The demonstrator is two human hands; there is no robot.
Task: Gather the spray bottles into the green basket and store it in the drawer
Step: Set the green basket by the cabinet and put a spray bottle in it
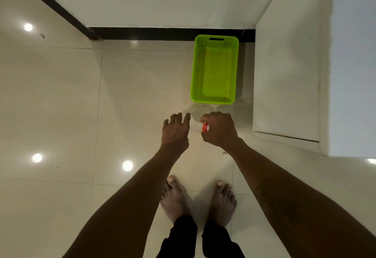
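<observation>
The green basket [214, 69] stands empty on the tiled floor, its far end near the black skirting. Just in front of its near edge my right hand [220, 130] is closed around a spray bottle [205, 127], of which only the red cap end shows. My left hand [176, 131] hovers to the left of it, fingers spread and holding nothing. Most of the bottle is hidden inside my right fist.
A white cabinet [289, 70] rises right of the basket. A black skirting [162, 33] runs along the far wall and up the left. My bare feet [198, 200] stand on the glossy floor tiles, which reflect ceiling lights at the left.
</observation>
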